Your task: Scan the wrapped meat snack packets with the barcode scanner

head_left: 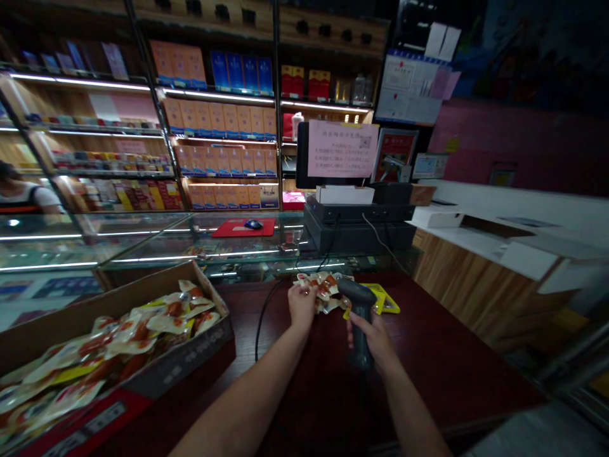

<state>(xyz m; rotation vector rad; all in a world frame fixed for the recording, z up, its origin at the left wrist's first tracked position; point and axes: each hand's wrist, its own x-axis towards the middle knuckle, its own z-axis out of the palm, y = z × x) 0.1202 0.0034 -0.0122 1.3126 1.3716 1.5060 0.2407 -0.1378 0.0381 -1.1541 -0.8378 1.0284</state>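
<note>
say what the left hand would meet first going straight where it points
Probably the heap of sealed packets just ahead of the left hand, which seems to touch it; depth is unclear.

The left hand (302, 304) is showing bare, its back narrowing into a slim wrist. Just behind that hand, the left forearm (259, 390) is appearing uncovered, smooth in outline and broadening away from the wrist. The right hand (378, 339) is showing bare too, and behind it the right forearm (406, 393), also uncovered, is tapering toward the wrist.
</note>
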